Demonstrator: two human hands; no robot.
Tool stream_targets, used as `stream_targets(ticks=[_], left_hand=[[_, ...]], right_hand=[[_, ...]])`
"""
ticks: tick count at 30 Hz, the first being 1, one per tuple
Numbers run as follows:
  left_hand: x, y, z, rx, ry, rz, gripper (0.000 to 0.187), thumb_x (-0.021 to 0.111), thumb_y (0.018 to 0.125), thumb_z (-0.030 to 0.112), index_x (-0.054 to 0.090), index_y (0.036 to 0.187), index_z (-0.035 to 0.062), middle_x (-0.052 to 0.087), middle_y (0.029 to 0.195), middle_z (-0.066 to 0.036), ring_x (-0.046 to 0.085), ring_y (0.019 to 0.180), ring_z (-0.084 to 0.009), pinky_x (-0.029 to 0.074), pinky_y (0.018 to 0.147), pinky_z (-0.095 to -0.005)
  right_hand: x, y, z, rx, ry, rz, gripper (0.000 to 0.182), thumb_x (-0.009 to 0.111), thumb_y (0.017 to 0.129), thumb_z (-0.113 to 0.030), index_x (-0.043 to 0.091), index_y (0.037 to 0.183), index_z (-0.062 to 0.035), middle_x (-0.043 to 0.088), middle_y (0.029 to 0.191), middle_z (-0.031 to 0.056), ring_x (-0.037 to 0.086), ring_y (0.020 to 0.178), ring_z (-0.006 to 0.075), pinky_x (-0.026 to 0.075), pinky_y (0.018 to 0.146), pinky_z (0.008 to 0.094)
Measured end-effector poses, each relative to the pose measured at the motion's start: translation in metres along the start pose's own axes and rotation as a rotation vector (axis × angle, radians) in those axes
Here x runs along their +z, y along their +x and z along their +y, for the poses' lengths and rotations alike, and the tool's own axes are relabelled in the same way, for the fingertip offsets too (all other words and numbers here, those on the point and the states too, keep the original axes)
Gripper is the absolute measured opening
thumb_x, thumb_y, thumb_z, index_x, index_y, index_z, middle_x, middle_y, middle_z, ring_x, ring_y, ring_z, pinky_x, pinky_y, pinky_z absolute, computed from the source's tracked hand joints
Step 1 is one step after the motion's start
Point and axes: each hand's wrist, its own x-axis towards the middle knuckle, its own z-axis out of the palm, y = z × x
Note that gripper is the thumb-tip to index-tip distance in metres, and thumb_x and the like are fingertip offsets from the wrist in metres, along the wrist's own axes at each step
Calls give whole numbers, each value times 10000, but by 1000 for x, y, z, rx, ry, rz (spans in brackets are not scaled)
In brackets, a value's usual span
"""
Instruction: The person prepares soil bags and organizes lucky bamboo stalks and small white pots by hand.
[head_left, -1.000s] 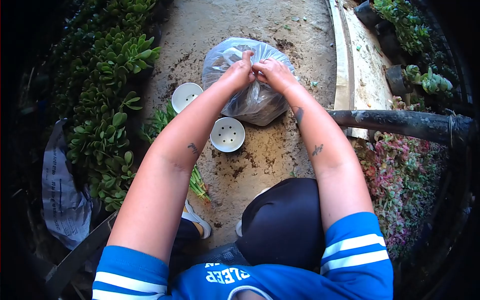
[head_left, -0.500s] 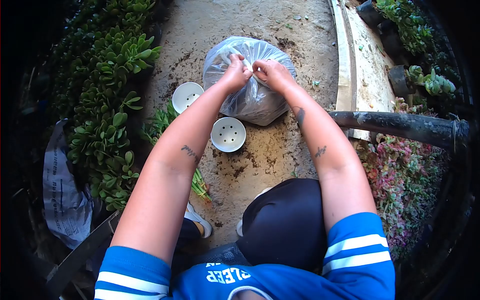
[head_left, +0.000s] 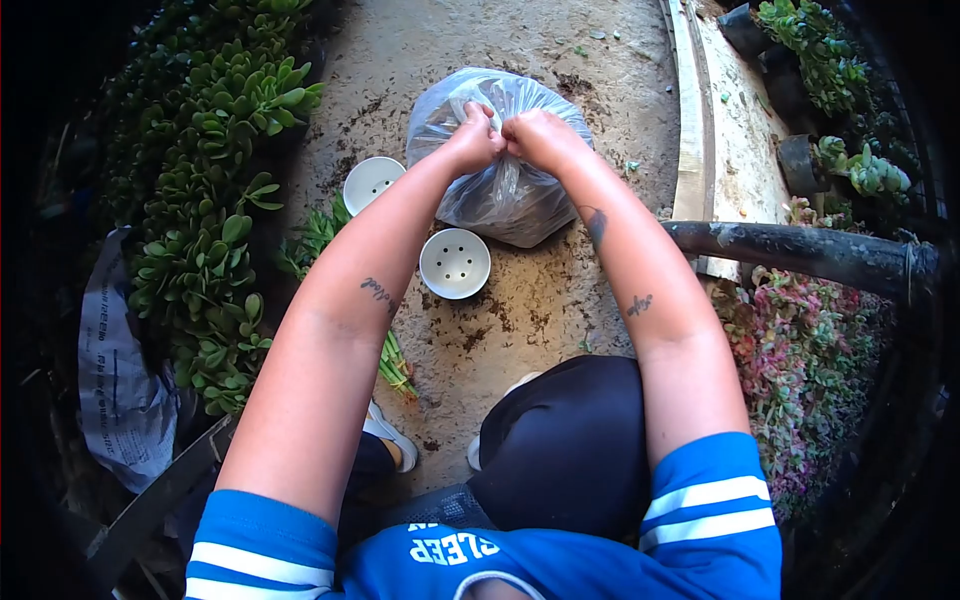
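A clear plastic bag [head_left: 530, 205] with dark contents, perhaps soil, sits on the ground in front of me. Its gathered top is pinched between my left hand [head_left: 477, 140] and my right hand [head_left: 538, 138], whose fingers are closed and nearly touching. Exactly how the plastic runs between the fingertips is hidden. Just below the bag stands a white pot [head_left: 455, 264] with several drain holes in its bottom. Another white pot [head_left: 372, 186] is left of the bag, partly behind my left forearm. A bundle of green cut stems [head_left: 397, 368] lies under that forearm.
Leafy succulents [head_left: 225, 240] line the left side, with a printed plastic sheet [head_left: 120, 370] near them. On the right, a dark pipe [head_left: 800, 245] juts in above pinkish plants [head_left: 800, 370]. Dark crumbs are scattered over the concrete path [head_left: 520, 330].
My hands have drawn closer together at the bag's gathered top, and my right hand has turned, its fingers more curled in. The pots and stems lie as before.
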Motion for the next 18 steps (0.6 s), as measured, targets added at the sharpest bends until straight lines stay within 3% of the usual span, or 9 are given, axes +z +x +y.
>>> stream_targets(ticks=[3, 7, 10, 12, 16, 18], left_hand=[[-1, 3, -3, 45, 80, 12, 363, 484, 807, 77, 236, 1060, -6, 498, 717, -37, 475, 634, -96, 402, 600, -222], [-2, 8, -6, 61, 74, -44, 355, 474, 807, 69, 235, 1057, -9, 520, 740, -59, 493, 658, -109, 409, 618, -225], [-2, 14, -2, 70, 37, -53, 347, 475, 803, 71, 240, 1046, -8, 528, 755, -72, 502, 674, -116, 412, 635, -231], [0, 12, 6, 66, -36, -66, 345, 479, 799, 72, 243, 1039, -7, 529, 762, -77, 503, 679, -118, 413, 641, -234], [2, 6, 14, 88, 111, -90, 349, 495, 774, 61, 258, 1023, 2, 490, 742, -64, 482, 672, -115, 408, 630, -245], [2, 10, 10, 118, -30, -36, 410, 566, 720, 70, 247, 967, -2, 444, 628, -40, 441, 564, -108, 396, 540, -254]], right_hand=[[-3, -1, -10, 11, -147, -5, 115, 570, 688, -128, 615, 721, -27, 617, 787, 149, 601, 799, 278, 481, 701, 352], [5, -1, -6, -19, -160, -17, 113, 587, 683, -134, 621, 738, -42, 620, 793, 130, 600, 796, 276, 477, 708, 351], [6, -4, -1, -66, -118, 114, 96, 587, 679, -121, 607, 733, -44, 615, 788, 126, 595, 793, 280, 471, 708, 357], [5, -7, 5, 15, -14, 94, 57, 580, 674, -98, 582, 700, -47, 608, 774, 130, 585, 812, 284, 460, 711, 367], [7, -17, 12, -55, -5, 162, 65, 566, 673, -74, 522, 710, -43, 589, 773, 139, 569, 825, 285, 451, 715, 371], [8, -16, 12, -78, -40, 181, 94, 564, 673, -73, 502, 736, -41, 586, 780, 138, 568, 813, 287, 451, 715, 369]])
